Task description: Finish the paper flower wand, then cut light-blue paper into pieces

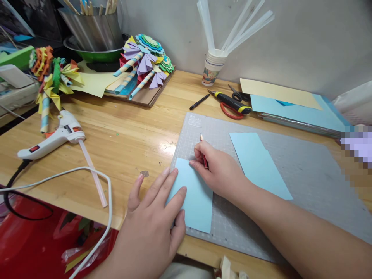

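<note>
My right hand (213, 164) is closed around a red pencil (205, 161), whose sharpened tip points up and away from the paper. Its lower fingers are over the top right of a light blue paper piece (197, 205). With fingers spread, my left hand (157, 213) lies along the left edge of that same piece, fingertips on or beside it. Both rest over a grey cutting mat (232, 224). A second light blue paper piece (258, 164) lies on the mat, partly behind my right forearm.
A white glue gun (55, 137) with its cord is at left. Beyond the mat are a black pen (199, 101), pliers (231, 102), scissors (238, 94) and a paper cup (213, 68) of glue sticks. Paper flowers (145, 58) and stacked sheets (296, 110) stand farther back.
</note>
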A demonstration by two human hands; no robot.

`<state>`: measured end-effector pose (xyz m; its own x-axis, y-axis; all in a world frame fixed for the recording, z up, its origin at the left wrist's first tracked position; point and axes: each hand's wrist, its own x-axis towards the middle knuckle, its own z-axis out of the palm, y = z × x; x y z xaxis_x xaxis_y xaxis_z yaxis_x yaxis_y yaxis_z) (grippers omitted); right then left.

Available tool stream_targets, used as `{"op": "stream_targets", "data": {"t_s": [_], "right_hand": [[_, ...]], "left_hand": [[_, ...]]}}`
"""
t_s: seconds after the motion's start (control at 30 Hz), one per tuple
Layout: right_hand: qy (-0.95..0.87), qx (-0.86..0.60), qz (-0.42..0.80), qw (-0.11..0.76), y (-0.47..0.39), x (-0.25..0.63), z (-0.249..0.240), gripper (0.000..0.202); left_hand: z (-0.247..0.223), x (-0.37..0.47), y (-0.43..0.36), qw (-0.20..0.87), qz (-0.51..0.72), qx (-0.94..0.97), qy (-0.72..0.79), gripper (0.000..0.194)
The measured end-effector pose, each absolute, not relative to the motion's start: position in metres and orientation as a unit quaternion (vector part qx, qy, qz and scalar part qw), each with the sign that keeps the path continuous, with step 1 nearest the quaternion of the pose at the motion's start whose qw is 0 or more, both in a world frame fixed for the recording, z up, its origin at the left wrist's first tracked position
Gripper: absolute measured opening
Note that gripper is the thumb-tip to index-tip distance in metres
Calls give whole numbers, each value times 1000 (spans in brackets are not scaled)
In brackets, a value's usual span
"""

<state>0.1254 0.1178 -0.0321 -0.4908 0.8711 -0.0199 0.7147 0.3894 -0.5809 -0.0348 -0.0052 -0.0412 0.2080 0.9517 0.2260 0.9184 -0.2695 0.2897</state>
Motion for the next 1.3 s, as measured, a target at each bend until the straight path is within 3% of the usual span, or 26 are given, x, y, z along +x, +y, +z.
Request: {"op": "stream_targets", "data": {"t_s": [0.63,0.9,1.1,1.3], "right_hand": [[-820,-484,270,146,118,125,-31,17],[-822,-485,266,138,117,125,-31,15],[-825,-479,262,146,117,126,-31,14],[-833,-470,243,159,115,127,-35,13]], "left_hand": [[-39,-34,-7,39,202,770,604,29],[-36,-42,-14,58,266,746,607,16],[-53,-44,-35,21,287,779,558,26],[-82,-38,-63,-35,299,732,611,44]]}}
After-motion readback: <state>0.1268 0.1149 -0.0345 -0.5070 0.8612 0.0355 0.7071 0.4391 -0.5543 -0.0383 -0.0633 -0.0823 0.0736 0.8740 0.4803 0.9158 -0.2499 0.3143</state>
